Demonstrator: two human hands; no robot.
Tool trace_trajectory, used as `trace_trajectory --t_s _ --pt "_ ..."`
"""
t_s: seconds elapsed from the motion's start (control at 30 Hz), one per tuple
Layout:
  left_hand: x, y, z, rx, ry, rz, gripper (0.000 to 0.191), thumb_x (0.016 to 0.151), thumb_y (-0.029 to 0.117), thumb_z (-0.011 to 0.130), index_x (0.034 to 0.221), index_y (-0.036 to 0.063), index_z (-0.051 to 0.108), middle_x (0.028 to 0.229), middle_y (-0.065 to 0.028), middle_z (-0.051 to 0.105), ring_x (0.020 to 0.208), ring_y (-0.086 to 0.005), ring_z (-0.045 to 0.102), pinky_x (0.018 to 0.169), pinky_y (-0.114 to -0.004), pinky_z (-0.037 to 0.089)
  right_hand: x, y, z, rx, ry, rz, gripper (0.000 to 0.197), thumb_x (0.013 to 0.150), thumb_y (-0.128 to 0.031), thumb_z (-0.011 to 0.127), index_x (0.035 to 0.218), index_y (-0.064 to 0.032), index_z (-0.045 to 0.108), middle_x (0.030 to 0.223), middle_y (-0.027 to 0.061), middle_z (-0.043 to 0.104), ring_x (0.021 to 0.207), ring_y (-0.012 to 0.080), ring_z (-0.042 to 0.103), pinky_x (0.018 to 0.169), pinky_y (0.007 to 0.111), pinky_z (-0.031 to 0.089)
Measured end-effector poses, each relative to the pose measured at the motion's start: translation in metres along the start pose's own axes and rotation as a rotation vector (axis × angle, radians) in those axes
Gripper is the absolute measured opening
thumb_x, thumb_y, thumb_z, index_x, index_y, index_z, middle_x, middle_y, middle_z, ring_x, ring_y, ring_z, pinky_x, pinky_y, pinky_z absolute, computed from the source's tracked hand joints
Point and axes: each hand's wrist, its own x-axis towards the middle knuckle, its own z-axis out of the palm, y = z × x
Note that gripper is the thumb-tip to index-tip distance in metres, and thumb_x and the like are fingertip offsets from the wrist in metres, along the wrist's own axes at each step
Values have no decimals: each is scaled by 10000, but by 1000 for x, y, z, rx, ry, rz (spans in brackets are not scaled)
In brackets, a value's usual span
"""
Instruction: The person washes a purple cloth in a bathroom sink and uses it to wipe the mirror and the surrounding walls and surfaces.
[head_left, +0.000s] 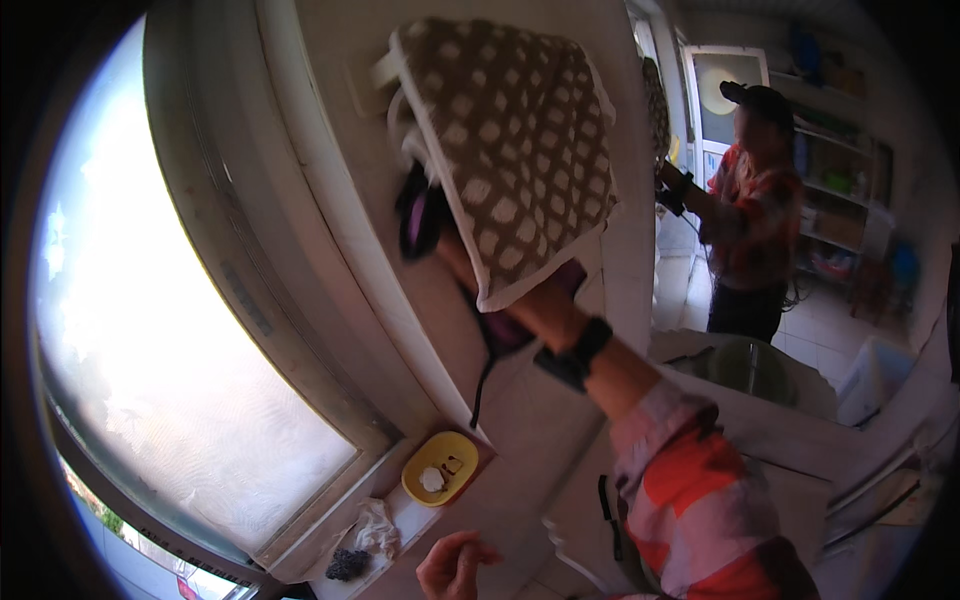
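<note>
A brown towel with pale spots (517, 142) hangs from a white holder on the wall. My right arm reaches up behind it, with a black band (581, 352) around the wrist. The towel covers most of my right hand (455, 256); a bit of skin shows past its left edge, beside a blurred black and purple item (418, 214). More dark purple material (514, 330) shows below the towel, with a black strap or cord (484, 386) hanging down. Low in the view, my left hand (456, 564) is loosely curled near the windowsill, and no object is visible in it.
A yellow dish (441, 469) holding a white lump and small dark items stands on the sill corner. Beside it lie crumpled clear plastic (377, 529) and a dark scouring pad (347, 564). A bright window (187, 300) is at left. The mirror (750, 300) at right reflects a person and shelves.
</note>
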Motion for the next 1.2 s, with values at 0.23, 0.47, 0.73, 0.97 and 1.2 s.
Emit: trace_trajectory --t_s 0.23,0.47,0.73,0.97,1.2 --pt "12 -16 6 -50 19 22 169 882 63 500 1014 -29 551 797 -96 607 689 -156 593 631 -255 489 -39 155 -31 -286 -36 224 399 759 -296 570 1076 -57 531 1132 178 478 987 388 450 779 482 374" --pt "0 -25 -5 -3 115 -28 170 882 71 503 1015 -23 551 796 -92 605 694 -156 595 623 -243 484 -73 214 -15 -333 -95 515 416 755 -288 570 1096 -55 520 1138 176 475 997 386 450 799 482 367" --pt "-6 -29 4 -49 98 -58 167 886 80 501 1010 -22 548 793 -88 601 699 -158 598 635 -248 489 -78 203 -25 -299 -131 580 436 751 -279 571 1119 -53 508 1145 174 471 1008 384 450 822 483 359" --pt "-1 -33 10 -51 97 -85 176 887 70 494 1023 -31 542 806 -90 608 699 -157 597 632 -242 483 -61 50 -40 35 -292 247 455 747 -271 572 1139 -52 497 1151 172 468 1018 382 450 842 484 353" --pt "-6 -38 29 -51 38 -29 138 876 41 490 974 -42 542 765 -93 602 688 -153 593 629 -246 481 -66 -36 -44 333 -520 57 454 749 -281 573 1134 -53 498 1145 180 468 1017 385 448 852 484 351"
